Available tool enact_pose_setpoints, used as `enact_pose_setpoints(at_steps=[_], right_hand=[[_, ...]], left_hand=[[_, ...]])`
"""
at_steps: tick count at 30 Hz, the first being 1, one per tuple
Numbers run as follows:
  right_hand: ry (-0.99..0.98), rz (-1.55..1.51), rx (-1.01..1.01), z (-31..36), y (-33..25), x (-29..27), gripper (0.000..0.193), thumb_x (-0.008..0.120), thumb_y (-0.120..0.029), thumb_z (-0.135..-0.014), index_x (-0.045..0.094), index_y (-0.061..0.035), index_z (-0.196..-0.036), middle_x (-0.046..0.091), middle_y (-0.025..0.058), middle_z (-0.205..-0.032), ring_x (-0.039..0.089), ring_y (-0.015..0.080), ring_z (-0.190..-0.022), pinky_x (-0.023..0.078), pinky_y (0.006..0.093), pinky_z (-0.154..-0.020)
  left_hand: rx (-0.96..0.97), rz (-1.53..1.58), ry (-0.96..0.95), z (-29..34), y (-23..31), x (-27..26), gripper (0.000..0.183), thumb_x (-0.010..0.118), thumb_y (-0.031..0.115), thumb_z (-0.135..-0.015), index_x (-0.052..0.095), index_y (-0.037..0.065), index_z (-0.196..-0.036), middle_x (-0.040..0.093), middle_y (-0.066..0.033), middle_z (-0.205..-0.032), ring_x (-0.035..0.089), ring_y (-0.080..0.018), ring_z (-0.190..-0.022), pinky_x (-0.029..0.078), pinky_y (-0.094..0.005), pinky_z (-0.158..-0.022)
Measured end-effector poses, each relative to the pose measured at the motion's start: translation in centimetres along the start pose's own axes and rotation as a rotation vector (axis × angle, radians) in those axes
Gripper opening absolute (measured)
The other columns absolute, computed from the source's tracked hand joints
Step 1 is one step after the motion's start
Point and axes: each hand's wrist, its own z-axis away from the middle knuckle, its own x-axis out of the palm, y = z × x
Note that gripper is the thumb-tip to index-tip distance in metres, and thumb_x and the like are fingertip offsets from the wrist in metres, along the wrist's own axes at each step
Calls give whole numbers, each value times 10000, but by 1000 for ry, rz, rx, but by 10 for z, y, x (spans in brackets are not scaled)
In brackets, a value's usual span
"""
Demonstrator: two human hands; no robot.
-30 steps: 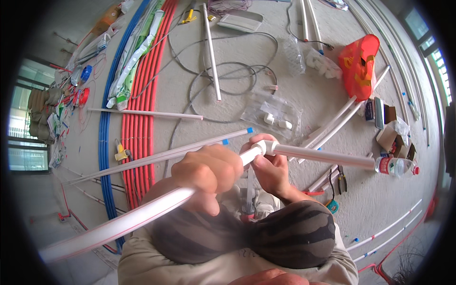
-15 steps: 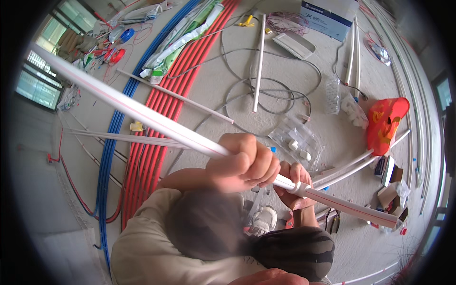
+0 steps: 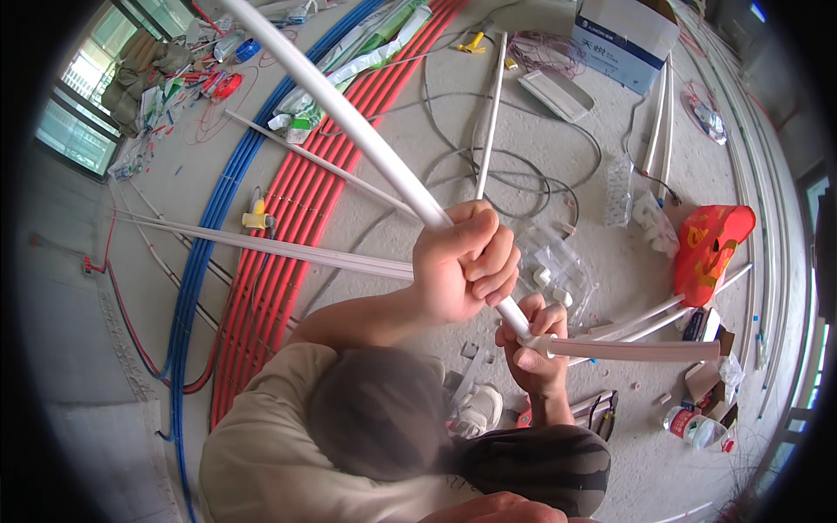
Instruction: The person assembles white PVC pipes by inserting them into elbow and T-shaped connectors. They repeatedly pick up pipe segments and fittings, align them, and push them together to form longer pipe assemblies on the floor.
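My left hand (image 3: 466, 261) is wrapped in a fist around a long white plastic pipe (image 3: 349, 131), which slants from the upper left down to my right hand. Close below it, my right hand (image 3: 536, 362) is closed around a white pipe fitting (image 3: 542, 345) at the pipe's lower end, fingers and thumb on either side. From this fitting a shorter pipe (image 3: 645, 350) with a reddish stripe sticks out to the right, at an angle to the long one. How deep the pipes sit in the fitting is hidden by my fingers.
Red pipes (image 3: 323, 192) and blue pipes (image 3: 235, 174) run along the floor at left. Beyond my hands lie a coiled grey cable (image 3: 523, 166) and a plastic bag of white fittings (image 3: 567, 270). A red bag (image 3: 711, 253), pliers (image 3: 606, 414) and a bottle (image 3: 695, 427) lie at right.
The long pipe has swung steeper, its far end moving up and to the right. My left fist has risen slightly, and the shorter pipe has turned from sloping down to nearly level.
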Motion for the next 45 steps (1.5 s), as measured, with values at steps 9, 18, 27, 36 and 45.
enact_pose_setpoints(at_steps=[9, 18, 27, 36, 45], right_hand=[[201, -133, 16, 1, 40, -9, 533, 892, -38, -781, 502, -142, -1129, 531, 34, -1271, 511, 211, -1240, 421, 407, -1028], [274, 274, 347, 20, 39, -49, 1056, 838, -27, -854, 167, -175, -1656, 424, 131, -1498, 582, 265, -1250, 523, 397, -970], [472, 362, 495, 51, 36, -76, 454, 721, 12, -954, 559, 7, -1377, 648, 92, -1231, 652, 174, -1089, 533, 312, -942], [524, 578, 606, 60, 40, -81, 308, 695, 4, -952, 643, 17, -1255, 733, 85, -1100, 689, 160, -1044, 535, 314, -947], [322, 882, 415, -9, 18, -70, 338, 654, 3, -991, 580, 52, -1318, 698, 138, -1151, 672, 195, -1095, 538, 335, -969]], left_hand=[[-132, -58, 550, 15, -60, -8, 197, 656, 162, -1049, 470, 121, -999, 477, -20, -740, 486, -139, -631, 436, -320, -594], [43, -655, 787, -50, 31, -108, 207, 711, 159, -993, 513, 114, -1033, 500, 0, -691, 468, -107, -489, 334, -274, -411], [-369, -619, 697, -83, 142, -345, 118, 668, 156, -1010, 569, 97, -985, 518, 15, -695, 427, -86, -504, 298, -258, -431], [-362, -801, 924, -76, 115, -401, 146, 711, 110, -967, 573, 69, -942, 540, -23, -700, 483, -129, -531, 347, -306, -439], [-99, -432, 859, -103, -3, -192, 329, 774, 42, -919, 460, 105, -993, 552, -58, -835, 516, -156, -593, 397, -329, -499]])
